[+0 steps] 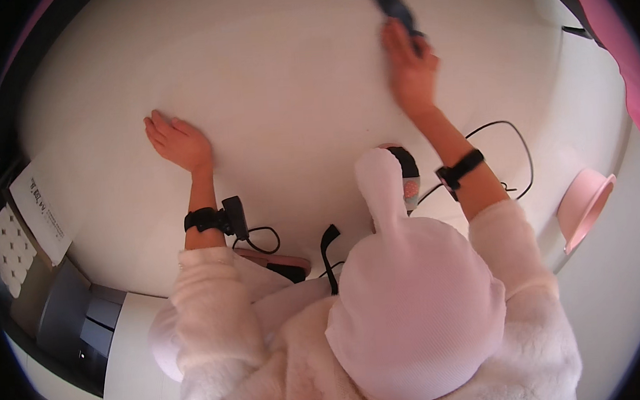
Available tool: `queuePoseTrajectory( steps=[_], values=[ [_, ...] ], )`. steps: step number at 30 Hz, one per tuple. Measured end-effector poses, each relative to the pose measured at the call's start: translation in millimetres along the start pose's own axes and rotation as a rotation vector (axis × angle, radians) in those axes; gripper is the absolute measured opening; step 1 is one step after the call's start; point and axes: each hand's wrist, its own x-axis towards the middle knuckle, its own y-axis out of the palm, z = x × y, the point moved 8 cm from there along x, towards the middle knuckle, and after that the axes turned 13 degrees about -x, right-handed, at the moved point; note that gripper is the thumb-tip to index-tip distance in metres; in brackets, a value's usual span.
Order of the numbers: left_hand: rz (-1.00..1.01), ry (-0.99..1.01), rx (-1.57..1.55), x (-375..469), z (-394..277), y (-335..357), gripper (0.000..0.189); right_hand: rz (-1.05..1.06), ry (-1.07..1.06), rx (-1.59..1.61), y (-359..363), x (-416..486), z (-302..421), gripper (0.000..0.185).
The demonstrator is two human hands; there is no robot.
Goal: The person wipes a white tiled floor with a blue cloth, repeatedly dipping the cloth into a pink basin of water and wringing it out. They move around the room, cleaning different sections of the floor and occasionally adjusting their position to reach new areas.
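Observation:
My right hand (412, 68) is stretched far forward and grips a dark, flat, elongated object (394, 7) against the pale floor (285, 86). Motion blurs this object, so its exact kind is unclear. To the left and nearer me, my left hand (179, 142) rests on the same floor, holding nothing, thumb slightly apart from the fingers. Black straps circle both wrists; a small black device (235, 218) sits on the left one.
A pink basin (584, 206) is tilted at the right. Black cable (529, 154) loops near my right forearm. Slippers (408, 167) show near pale pink ribbed fabric (414, 309), which hides part of the floor. Along the left edge are a printed white box (45, 206) and a grey panel (62, 304).

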Motion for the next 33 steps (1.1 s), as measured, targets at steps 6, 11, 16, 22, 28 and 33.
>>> queuePoseTrajectory(
  steps=[6,11,16,22,28,33],
  values=[
    [-0.015,0.001,0.015,2.7,-2.7,-3.6,0.045,0.000,0.444,-0.234,10.1,-103.4,-227.8,0.065],
    [-0.043,0.046,0.047,0.9,0.8,-1.8,0.044,-0.012,0.918,0.117,-1.0,-120.3,-349.3,0.035],
    [-0.066,0.026,0.040,2.3,1.7,-2.2,0.043,-0.133,0.239,0.433,-42.2,-24.7,-170.5,0.051],
    [-0.076,0.134,0.028,2.7,0.5,-4.8,0.044,0.037,-0.396,0.610,-87.2,-35.1,143.9,0.047],
    [-0.044,0.080,0.002,0.3,10.0,1.3,0.045,0.274,-0.534,0.406,-56.4,-68.2,146.4,0.055],
    [-0.035,0.060,0.015,1.7,1.2,-1.5,0.044,0.247,-0.084,0.188,-24.1,-85.5,-12.8,0.067]
  ],
)
